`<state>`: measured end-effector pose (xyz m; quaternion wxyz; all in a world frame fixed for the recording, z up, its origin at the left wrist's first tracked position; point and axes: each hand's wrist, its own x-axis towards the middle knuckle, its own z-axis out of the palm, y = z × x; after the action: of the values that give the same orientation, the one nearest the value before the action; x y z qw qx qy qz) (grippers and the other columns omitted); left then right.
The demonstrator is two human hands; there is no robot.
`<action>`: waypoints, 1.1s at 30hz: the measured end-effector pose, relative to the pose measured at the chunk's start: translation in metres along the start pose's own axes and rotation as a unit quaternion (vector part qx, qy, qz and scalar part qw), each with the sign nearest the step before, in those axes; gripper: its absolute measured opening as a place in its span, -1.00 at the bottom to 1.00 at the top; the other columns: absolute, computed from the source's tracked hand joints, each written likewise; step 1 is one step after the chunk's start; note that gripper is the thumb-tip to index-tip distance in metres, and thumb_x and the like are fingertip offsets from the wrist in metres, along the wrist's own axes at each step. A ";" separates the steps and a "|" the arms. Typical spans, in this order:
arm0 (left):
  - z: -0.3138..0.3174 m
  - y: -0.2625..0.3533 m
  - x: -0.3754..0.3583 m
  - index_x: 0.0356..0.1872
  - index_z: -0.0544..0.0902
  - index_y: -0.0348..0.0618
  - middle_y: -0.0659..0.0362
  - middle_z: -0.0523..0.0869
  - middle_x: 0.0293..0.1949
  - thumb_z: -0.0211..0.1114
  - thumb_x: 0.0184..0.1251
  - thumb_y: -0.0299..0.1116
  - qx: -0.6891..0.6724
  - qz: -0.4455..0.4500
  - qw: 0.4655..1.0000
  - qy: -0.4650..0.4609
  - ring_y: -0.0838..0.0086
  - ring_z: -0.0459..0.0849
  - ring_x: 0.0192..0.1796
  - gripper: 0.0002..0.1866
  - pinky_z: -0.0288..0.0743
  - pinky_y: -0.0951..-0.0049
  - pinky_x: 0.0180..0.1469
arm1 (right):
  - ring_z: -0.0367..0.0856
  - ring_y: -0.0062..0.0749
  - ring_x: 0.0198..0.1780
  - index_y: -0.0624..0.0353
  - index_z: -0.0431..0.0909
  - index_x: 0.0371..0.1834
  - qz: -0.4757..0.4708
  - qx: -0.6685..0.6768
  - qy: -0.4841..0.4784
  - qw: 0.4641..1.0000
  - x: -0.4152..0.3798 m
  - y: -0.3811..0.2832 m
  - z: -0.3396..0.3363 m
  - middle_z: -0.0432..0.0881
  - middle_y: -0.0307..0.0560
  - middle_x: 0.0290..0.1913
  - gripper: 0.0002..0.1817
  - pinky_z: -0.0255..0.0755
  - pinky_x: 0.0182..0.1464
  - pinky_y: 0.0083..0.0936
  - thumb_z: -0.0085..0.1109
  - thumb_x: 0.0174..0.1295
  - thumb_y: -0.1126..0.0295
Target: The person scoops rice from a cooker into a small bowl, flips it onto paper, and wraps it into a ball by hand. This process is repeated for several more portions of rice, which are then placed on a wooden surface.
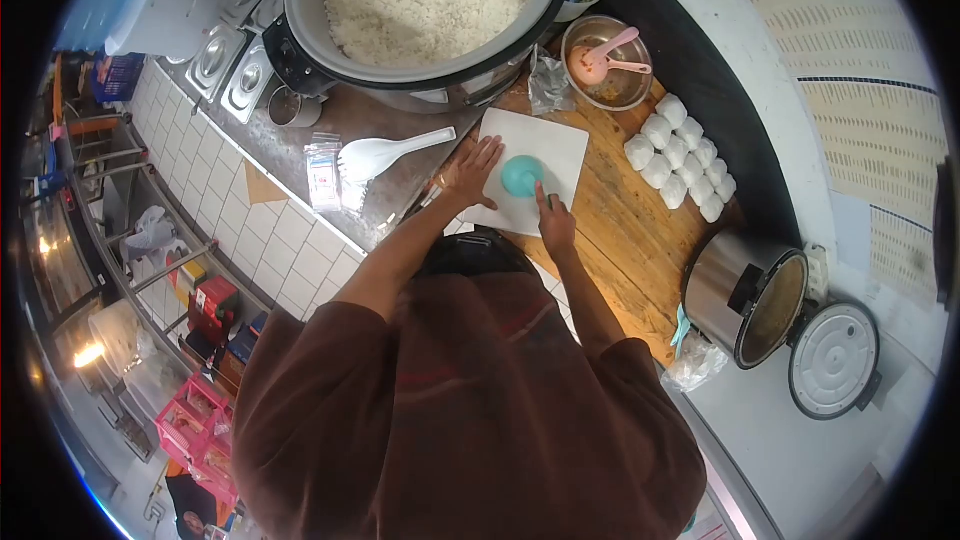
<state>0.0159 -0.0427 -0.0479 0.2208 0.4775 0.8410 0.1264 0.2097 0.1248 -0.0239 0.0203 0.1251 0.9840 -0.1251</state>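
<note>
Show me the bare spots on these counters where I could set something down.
Best is the wooden worktop between the white sheet, white packets and open steel pot. A smaller patch of grey counter lies between the metal cup and white scoop. It's crowded beside the rice cooker, with foil and the spoon bowl.
</note>
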 end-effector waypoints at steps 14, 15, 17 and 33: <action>-0.249 0.016 -0.121 -0.02 0.60 -0.20 0.00 0.63 -0.04 0.42 0.21 -0.25 -0.137 0.026 0.830 0.540 0.13 0.55 0.12 -0.62 0.33 0.19 0.22 | 0.59 -0.06 0.17 0.33 0.35 0.34 -0.066 0.229 0.303 0.923 0.158 -0.060 -0.285 0.54 0.22 0.22 -0.56 0.44 0.14 -0.26 0.00 0.44 0.42; -0.266 -0.001 -0.121 -0.01 0.57 -0.22 0.04 0.61 -0.01 0.40 0.24 -0.23 -0.101 -0.057 0.755 0.645 0.18 0.55 0.10 -0.61 0.32 0.23 0.20 | 0.66 0.03 0.06 0.21 0.39 0.33 -0.111 0.151 0.286 0.940 0.198 -0.069 -0.309 0.60 0.22 0.13 -0.59 0.50 0.06 -0.23 -0.01 0.42 0.45; -0.298 -0.043 -0.100 0.15 0.46 -0.30 0.02 0.58 0.01 0.38 0.29 -0.14 -0.233 -0.205 0.610 0.729 0.18 0.53 0.14 -0.45 0.28 0.25 0.26 | 0.66 0.15 -0.11 0.06 0.53 0.13 -0.097 -0.009 0.205 0.974 0.267 -0.108 -0.346 0.67 0.20 -0.07 -0.72 0.53 -0.13 -0.05 0.00 0.40 0.34; -0.303 -0.106 -0.043 0.29 0.37 -0.28 0.02 0.60 0.05 0.19 0.48 -0.07 -0.525 -0.256 0.487 0.649 0.38 0.54 0.08 -0.44 0.37 0.40 0.16 | 0.70 0.10 -0.15 0.27 0.59 -0.10 -0.293 -0.324 -0.108 0.893 0.404 -0.169 -0.305 0.69 0.17 -0.20 -0.77 0.58 -0.11 -0.11 0.09 0.25 0.40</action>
<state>-0.1936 -0.1343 0.1818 -0.1549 -0.1807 0.6090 0.7566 -0.2263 0.1406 0.2837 0.1285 -0.1967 0.9537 0.1880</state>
